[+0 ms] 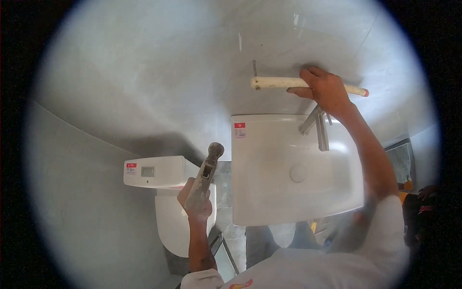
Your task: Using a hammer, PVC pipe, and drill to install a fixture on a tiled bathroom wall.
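Note:
My left hand [195, 204] is closed around a hammer [208, 168], its worn grey metal head turned up toward me above the toilet. Up against the grey wall, my right hand [327, 91] grips a cream-coloured rod [279, 82] that lies nearly level above the washbasin. The rod's right end is reddish. At its left end a thin dark metal pin [254, 67] sticks upward; whether it enters the wall I cannot tell. Just below my right wrist stands a chrome tap [321, 127].
The white washbasin [257, 188] juts from the wall in front of me, with a red and white label on its corner. Left of it stands a white toilet [173, 221]. At the right edge are a dark-framed panel [400, 159] and part of another person [418, 212].

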